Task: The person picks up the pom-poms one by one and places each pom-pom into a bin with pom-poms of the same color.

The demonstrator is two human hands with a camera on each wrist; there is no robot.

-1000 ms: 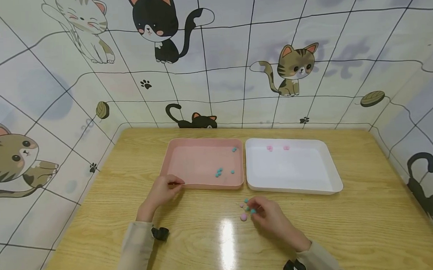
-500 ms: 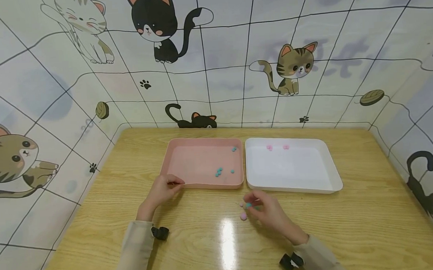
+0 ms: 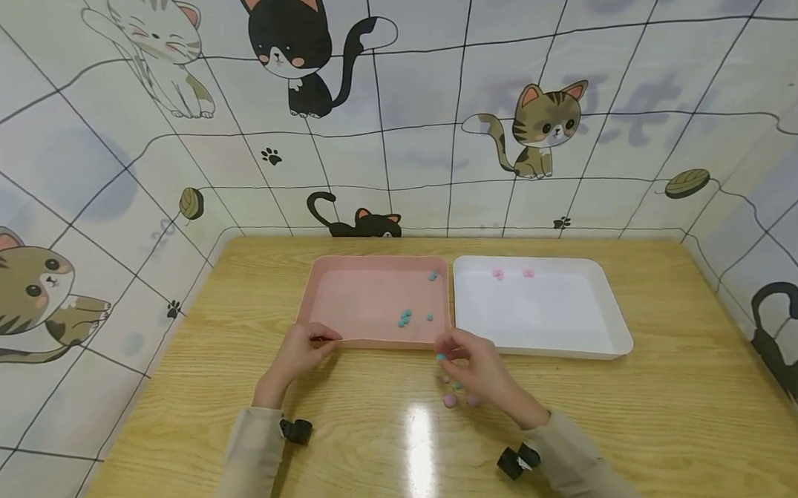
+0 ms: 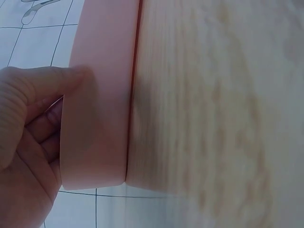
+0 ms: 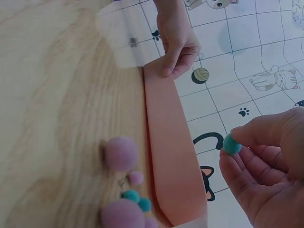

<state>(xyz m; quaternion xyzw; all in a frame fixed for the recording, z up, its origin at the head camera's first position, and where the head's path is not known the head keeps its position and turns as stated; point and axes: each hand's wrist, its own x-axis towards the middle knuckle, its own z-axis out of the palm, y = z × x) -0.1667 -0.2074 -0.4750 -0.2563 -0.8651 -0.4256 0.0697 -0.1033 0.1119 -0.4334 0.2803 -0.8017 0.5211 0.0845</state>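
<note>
My left hand [image 3: 303,353] grips the near wall of the pink tray [image 3: 347,296] by its left corner, thumb outside and fingers inside, as the left wrist view shows. Between thumb and fingertips my right hand [image 3: 481,368] pinches a small teal pom-pom [image 5: 232,144], held near the pink tray's front right corner. Several teal pom-poms [image 3: 404,320] lie in the right part of that tray. On the table under my right hand are purple pom-poms [image 5: 121,153] of different sizes and two small teal pom-poms [image 5: 130,196]; the hand partly hides this group in the head view.
To the right of the pink tray stands a white tray [image 3: 542,309], with two small pink pieces [image 3: 528,273] near its far edge. Both rest on a wooden table [image 3: 354,444]. Cat-patterned walls [image 3: 422,159] enclose the back and sides.
My right hand has moved away from the loose group, forward and left to the pink tray's front right corner, carrying the teal pom-pom. The left hand keeps its place on the tray.
</note>
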